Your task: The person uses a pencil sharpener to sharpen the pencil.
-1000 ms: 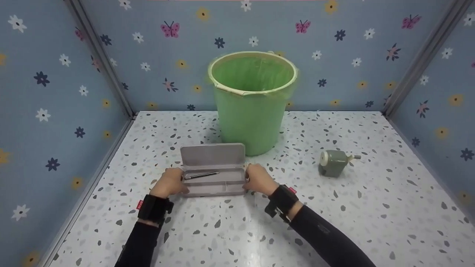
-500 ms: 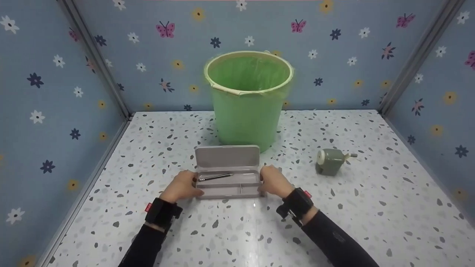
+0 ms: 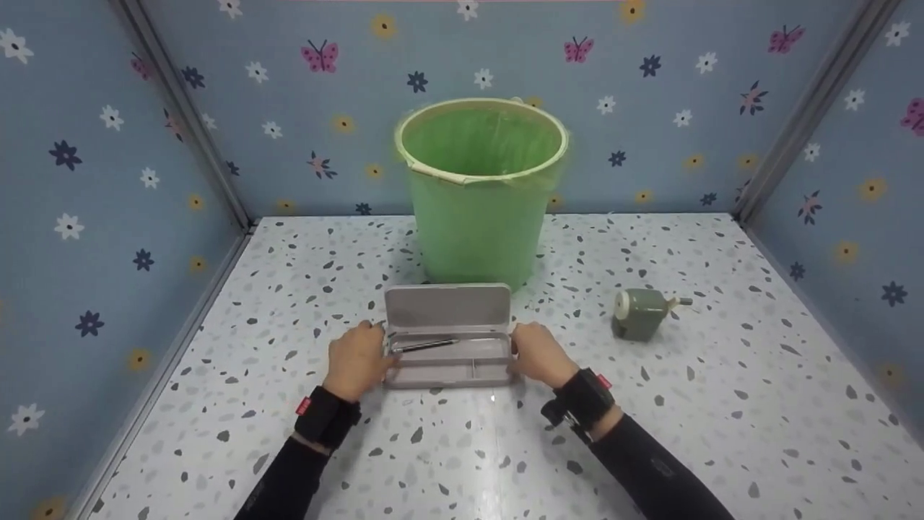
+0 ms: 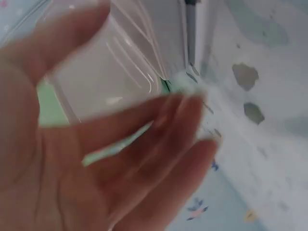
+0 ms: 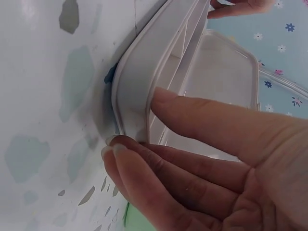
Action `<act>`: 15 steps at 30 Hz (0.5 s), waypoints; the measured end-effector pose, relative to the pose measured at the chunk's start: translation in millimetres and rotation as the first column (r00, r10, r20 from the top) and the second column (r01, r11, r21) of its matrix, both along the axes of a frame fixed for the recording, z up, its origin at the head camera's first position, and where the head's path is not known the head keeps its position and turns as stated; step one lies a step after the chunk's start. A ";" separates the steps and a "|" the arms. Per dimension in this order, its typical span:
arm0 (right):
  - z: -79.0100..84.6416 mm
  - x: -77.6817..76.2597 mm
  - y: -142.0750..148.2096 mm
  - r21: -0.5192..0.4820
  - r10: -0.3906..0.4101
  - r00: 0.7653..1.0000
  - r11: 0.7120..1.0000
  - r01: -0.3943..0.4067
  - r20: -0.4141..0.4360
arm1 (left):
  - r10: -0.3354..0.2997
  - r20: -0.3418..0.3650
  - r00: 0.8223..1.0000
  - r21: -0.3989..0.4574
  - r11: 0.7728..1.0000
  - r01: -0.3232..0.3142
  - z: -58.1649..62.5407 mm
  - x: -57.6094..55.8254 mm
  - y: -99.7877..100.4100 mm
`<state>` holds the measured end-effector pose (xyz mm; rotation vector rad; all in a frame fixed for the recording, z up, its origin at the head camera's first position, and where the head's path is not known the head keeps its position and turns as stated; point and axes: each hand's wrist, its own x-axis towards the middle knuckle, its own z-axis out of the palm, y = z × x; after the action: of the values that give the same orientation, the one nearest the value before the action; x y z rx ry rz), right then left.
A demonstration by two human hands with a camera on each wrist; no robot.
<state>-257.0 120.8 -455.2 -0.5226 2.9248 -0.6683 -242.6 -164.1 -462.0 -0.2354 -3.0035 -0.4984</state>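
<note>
A pale grey-pink pencil case [image 3: 447, 306] lies on the table with its lid raised at the back. A slim dark pen or pencil [image 3: 427, 346] lies in its rear compartment; the front is split by a divider. My right hand [image 3: 543, 354] holds the case's right end; in the right wrist view the thumb [image 5: 166, 102] lies on the rim and the fingers against the outer wall. Beside the left end is my left hand [image 3: 355, 361]. The left wrist view shows its fingers [image 4: 159, 144] loosely extended, pinching nothing, with the lid behind them.
Behind the case stands a green bin [image 3: 480, 231] with a liner, close to the raised lid. A green crank pencil sharpener [image 3: 639, 314] sits to the right on the speckled table [image 3: 650, 433]. Flower-patterned walls [image 3: 462, 43] enclose the back and both sides.
The pencil case has slid to the right across the table, both hands moving along with it. In the last half second my left hand has shifted and loosened at the left end.
</note>
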 end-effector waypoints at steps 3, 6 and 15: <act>-0.6 0.8 -0.2 0.014 -0.007 1.000 1.000 0.008 -0.020 | -0.032 -0.152 0.988 -0.074 0.997 0.021 -0.6 -2.6 10.9; -1.1 1.3 -0.3 0.021 -0.011 1.000 1.000 0.012 -0.029 | -0.148 -0.184 0.972 -0.091 0.987 0.133 -3.7 -8.7 21.0; -2.4 1.1 -0.2 0.032 -0.001 0.999 0.999 0.002 -0.050 | -0.255 -0.297 0.920 -0.207 0.958 0.199 -20.4 -22.1 37.9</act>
<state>-255.8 120.6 -457.5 -0.5418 2.9775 -0.6169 -264.6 -126.2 -482.4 -0.6216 -2.7095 -0.1884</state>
